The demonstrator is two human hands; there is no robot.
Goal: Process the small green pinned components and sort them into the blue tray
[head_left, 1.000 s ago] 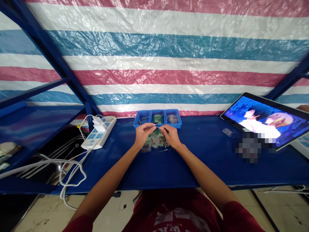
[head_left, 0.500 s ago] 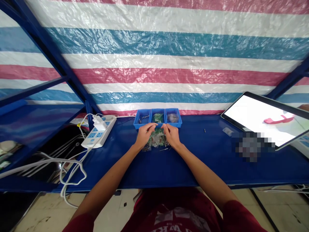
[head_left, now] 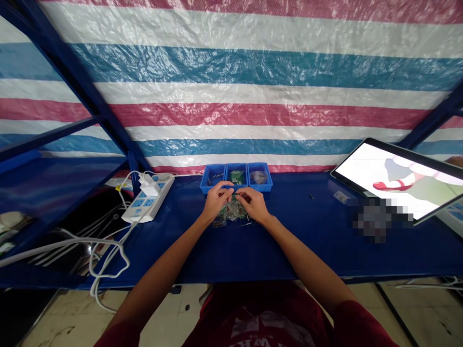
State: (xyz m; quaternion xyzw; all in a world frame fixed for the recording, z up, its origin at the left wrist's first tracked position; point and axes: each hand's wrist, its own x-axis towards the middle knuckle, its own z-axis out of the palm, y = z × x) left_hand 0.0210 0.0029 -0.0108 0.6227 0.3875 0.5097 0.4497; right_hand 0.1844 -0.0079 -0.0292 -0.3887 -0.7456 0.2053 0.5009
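My left hand (head_left: 217, 201) and my right hand (head_left: 254, 204) hover close together over a heap of small plastic bags (head_left: 233, 212) holding green and metal parts. The fingertips of both hands pinch inward toward a small part, too tiny to make out clearly. Just behind them stands a blue three-compartment tray (head_left: 236, 177), with green parts in the middle compartment (head_left: 236, 177) and metal pins in the left one (head_left: 213, 177). A thin metal pin (head_left: 246, 224) lies by the heap.
The blue table top (head_left: 307, 241) carries a white power strip (head_left: 147, 198) with cables at the left, and a tablet (head_left: 398, 180) playing a video at the right. A small clear bag (head_left: 340, 196) and a loose pin (head_left: 311, 195) lie nearby.
The hands have shifted slightly but stay pinched together over the heap. The tablet's picture has changed from two figures to a bright scene. The loose pin sits further right.
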